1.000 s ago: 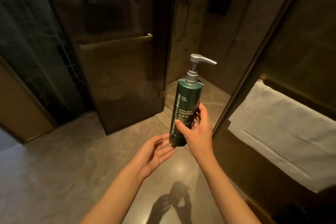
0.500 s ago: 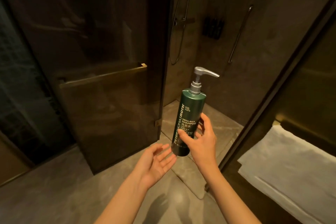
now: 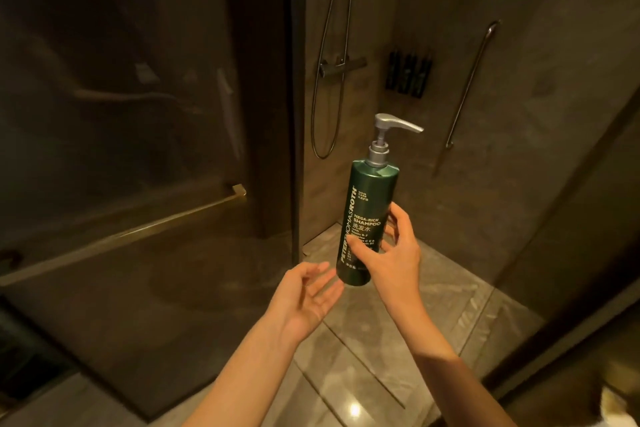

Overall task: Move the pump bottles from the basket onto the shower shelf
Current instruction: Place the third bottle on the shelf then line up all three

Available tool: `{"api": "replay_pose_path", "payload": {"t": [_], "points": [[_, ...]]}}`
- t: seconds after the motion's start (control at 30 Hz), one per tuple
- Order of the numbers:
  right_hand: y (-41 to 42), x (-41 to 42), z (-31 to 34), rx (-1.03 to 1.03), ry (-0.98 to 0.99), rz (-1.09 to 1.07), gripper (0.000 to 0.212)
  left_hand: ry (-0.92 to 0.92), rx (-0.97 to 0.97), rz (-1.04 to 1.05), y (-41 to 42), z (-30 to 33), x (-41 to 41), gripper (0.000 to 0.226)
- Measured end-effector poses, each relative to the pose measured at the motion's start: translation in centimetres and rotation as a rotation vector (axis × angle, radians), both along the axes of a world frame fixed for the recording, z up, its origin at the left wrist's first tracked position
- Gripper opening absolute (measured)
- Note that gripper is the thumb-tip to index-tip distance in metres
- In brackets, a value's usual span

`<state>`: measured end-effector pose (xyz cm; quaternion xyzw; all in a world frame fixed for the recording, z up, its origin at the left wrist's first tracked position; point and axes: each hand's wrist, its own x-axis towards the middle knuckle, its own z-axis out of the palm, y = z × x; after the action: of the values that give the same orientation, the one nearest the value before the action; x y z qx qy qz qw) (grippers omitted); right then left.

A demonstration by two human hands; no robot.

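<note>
A dark green shampoo pump bottle (image 3: 370,204) with a silver pump head stands upright in the air at the open shower doorway. My right hand (image 3: 391,253) grips its lower half from the right side. My left hand (image 3: 304,295) hovers just below and left of the bottle's base, palm up, fingers spread, holding nothing. On the far shower wall hangs a dark wall holder (image 3: 408,74) with several dark bottles in it. No basket is in view.
A dark glass shower door (image 3: 138,149) with a brass handle bar (image 3: 131,229) fills the left. A shower hose and mixer valve (image 3: 341,66) hang on the back wall, a grab bar (image 3: 472,83) on the right wall. A white towel corner (image 3: 616,409) shows bottom right.
The view has moved forward and up toward the shower; the wall holder and mixer now sit lower and larger. The bottle stays in my right hand, left hand still open beneath it.
</note>
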<state>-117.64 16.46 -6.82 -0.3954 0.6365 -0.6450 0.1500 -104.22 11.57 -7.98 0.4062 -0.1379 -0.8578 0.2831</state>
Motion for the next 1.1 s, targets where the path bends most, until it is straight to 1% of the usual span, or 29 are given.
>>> {"api": "replay_pose_path", "payload": {"t": [0.1, 0.23, 0.47, 0.57, 0.73, 0.93, 1.1], "points": [[-4.3, -2.9, 0.2, -0.016, 0.002, -0.002, 0.075, 0.003, 0.015, 0.007, -4.2, 0.1, -3.0, 0.02], [-11.1, -6.8, 0.8, -0.054, 0.016, -0.031, 0.072, 0.04, -0.034, -0.037, -11.4, 0.2, -6.7, 0.025], [-21.5, -12.8, 4.7, -0.09, 0.072, -0.094, 0.071, 0.104, -0.095, -0.114, -23.6, 2.8, -13.5, 0.033], [-25.0, -15.6, 5.7, -0.082, 0.091, -0.125, 0.07, 0.138, -0.083, -0.139, -27.3, 4.0, -16.5, 0.035], [-29.8, -20.2, 5.1, -0.082, 0.084, -0.154, 0.07, 0.15, -0.075, -0.18, -32.1, 3.5, -20.6, 0.031], [-37.1, -26.8, 3.8, -0.078, 0.077, -0.086, 0.068, 0.139, -0.054, -0.12, -37.7, 3.0, -26.6, 0.023], [-45.3, -33.3, 4.6, -0.081, 0.086, 0.103, 0.07, 0.141, -0.074, 0.043, -43.7, 3.9, -32.2, 0.02]]}}
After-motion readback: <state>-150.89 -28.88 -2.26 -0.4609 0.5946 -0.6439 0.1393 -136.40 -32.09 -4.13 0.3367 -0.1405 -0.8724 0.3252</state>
